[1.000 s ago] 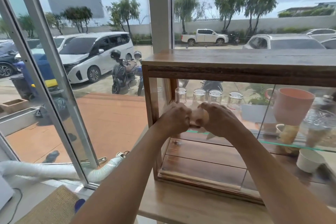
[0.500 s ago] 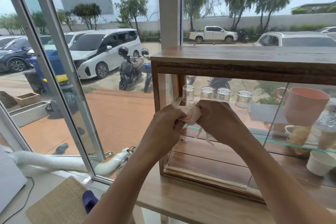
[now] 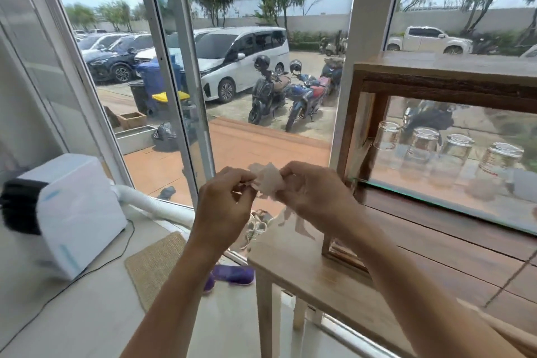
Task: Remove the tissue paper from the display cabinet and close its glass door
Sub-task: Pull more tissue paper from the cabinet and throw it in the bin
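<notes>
Both hands, the left hand (image 3: 225, 206) and the right hand (image 3: 315, 197), have now carried the tissue paper (image 3: 268, 182), pinched in closed fingers, out of the display cabinet (image 3: 360, 113), so only closing its door remains.

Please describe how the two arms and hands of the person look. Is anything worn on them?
Both arms are bare from the bottom edge of the picture up to the hands: no sleeve shows. The left hand and the right hand wear no gloves. No watch, bracelet or ring is visible on the wrists or fingers.
</notes>
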A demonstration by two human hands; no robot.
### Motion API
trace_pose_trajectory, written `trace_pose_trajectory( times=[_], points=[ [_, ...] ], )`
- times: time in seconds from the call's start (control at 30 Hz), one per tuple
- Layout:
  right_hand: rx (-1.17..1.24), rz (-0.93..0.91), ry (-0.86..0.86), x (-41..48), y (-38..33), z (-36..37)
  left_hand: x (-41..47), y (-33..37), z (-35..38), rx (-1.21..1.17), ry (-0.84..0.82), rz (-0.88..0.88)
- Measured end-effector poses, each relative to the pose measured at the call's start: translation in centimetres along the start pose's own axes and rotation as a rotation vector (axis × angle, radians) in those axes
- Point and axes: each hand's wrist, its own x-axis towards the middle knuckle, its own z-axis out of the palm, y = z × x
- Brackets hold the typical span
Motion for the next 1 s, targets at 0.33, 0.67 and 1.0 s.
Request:
trace_pose_trajectory(
  times=[0.33, 0.67, 1.0],
  points=[
    [0.232, 0.108, -0.225, 2.5, -1.2, 13.6, -5.3, -9.8, -5.6, 0.027, 0.132, -0.460],
    [0.343, 0.287, -0.511, 2.2, 5.3, 28.8, -14.7, -19.6, -3.3, 0.078, 0.223, -0.937],
    [0.334, 0.577, -0.710, -2.7, 16.8, 42.9, -25.6, -29.5, 3.8, 0.058, 0.163, -1.279]
  ],
)
